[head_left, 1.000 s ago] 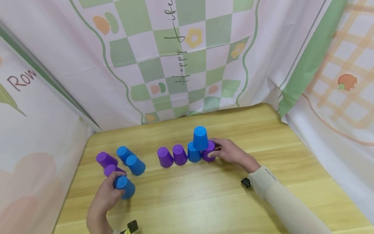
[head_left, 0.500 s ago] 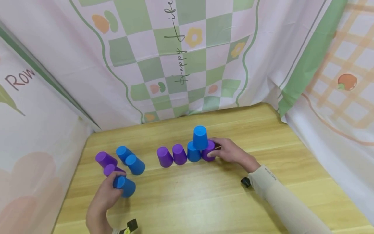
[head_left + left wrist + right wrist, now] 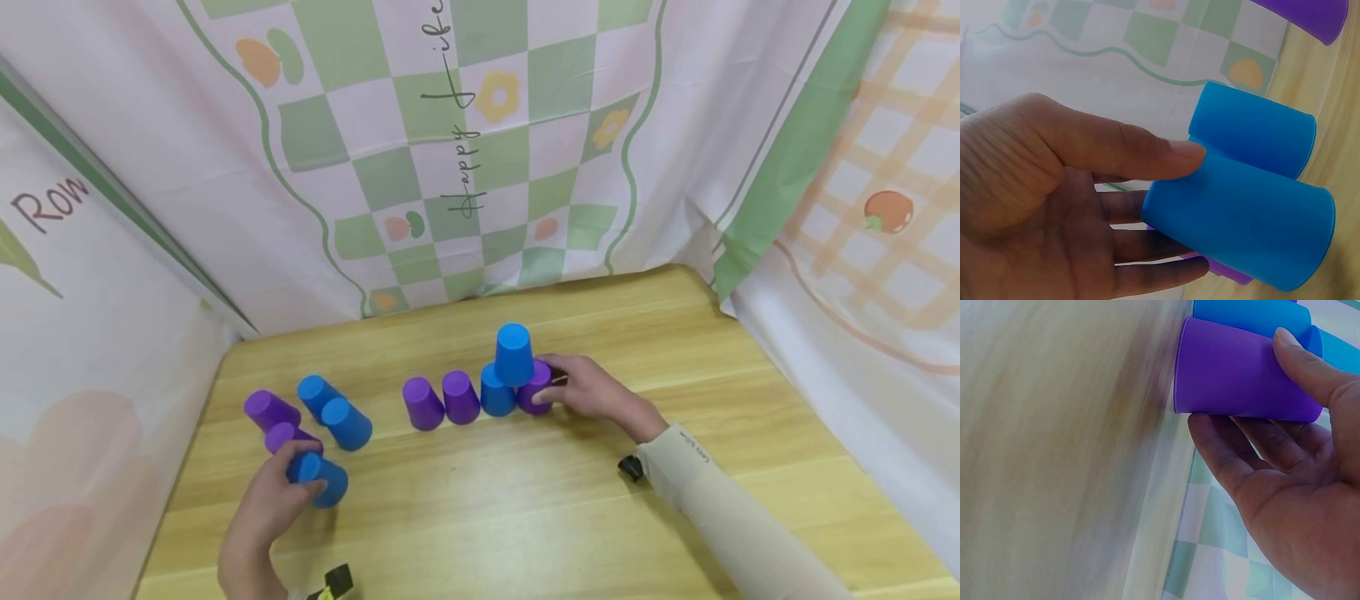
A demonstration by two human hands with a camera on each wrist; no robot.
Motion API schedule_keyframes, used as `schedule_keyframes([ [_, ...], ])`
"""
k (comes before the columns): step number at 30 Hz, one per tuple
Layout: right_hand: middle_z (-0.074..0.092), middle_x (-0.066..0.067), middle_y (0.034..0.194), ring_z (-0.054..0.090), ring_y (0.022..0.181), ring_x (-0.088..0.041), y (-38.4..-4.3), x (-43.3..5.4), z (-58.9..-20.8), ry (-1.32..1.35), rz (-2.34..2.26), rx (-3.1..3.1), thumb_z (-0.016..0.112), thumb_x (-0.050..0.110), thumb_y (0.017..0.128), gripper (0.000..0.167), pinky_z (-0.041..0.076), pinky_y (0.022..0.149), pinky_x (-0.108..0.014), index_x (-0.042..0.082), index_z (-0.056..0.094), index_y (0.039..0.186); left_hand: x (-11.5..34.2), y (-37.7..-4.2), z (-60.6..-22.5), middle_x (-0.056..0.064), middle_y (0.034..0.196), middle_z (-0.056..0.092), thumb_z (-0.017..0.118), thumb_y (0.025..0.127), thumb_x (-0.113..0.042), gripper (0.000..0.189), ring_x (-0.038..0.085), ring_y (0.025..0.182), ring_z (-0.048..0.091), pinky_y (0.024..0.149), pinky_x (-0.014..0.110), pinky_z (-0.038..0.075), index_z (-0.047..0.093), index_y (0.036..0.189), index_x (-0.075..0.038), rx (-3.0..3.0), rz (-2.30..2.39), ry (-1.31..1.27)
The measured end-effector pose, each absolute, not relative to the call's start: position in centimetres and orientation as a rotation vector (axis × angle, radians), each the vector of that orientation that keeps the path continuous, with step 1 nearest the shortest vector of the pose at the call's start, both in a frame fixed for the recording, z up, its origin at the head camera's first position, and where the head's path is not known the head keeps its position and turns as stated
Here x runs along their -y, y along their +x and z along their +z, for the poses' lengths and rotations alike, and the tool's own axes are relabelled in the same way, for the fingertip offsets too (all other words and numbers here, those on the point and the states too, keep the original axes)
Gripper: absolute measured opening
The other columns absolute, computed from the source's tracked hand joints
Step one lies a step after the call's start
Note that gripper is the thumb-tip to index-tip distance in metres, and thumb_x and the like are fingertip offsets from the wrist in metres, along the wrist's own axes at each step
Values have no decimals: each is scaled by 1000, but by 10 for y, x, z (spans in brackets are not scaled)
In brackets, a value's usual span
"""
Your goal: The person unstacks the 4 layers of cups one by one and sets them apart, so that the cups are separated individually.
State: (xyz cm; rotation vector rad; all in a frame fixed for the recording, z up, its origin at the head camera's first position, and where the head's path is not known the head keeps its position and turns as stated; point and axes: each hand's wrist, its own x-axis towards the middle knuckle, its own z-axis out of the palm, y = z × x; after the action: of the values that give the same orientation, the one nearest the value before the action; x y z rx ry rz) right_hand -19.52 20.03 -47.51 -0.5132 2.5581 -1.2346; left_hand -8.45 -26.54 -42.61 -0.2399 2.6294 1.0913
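My left hand grips an upside-down blue cup at the front left, thumb on its near side and fingers round the back. The left wrist view shows the thumb near the narrow base of this cup. At the right end of a row, my right hand holds a purple cup between thumb and fingers. Beside it stands a blue cup, and another blue cup sits upside down across these two. Further left in the row stand two purple cups, also upside down.
Close to my left hand stand two purple cups, one partly hidden by the fingers, and two blue cups. The wooden table meets patterned cloth at the back and sides. A small black object shows beside the right sleeve.
Almost nothing differs; the left hand and its blue cup have shifted very slightly. The right hand and the row of cups have stayed in place.
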Motion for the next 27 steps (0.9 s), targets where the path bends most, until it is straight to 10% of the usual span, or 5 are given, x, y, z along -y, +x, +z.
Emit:
schedule_keyframes([
  [27,72,-11,130,68,120,-31,-195,-200,-475,-525,-1237,-2559,78,27,97,54,57,104,-52,9,61,144,247,-77,-394,23,155,52,65,105,-22,50,44,146,47,122,64,34,49,149,-4,-2740,1340,-256],
])
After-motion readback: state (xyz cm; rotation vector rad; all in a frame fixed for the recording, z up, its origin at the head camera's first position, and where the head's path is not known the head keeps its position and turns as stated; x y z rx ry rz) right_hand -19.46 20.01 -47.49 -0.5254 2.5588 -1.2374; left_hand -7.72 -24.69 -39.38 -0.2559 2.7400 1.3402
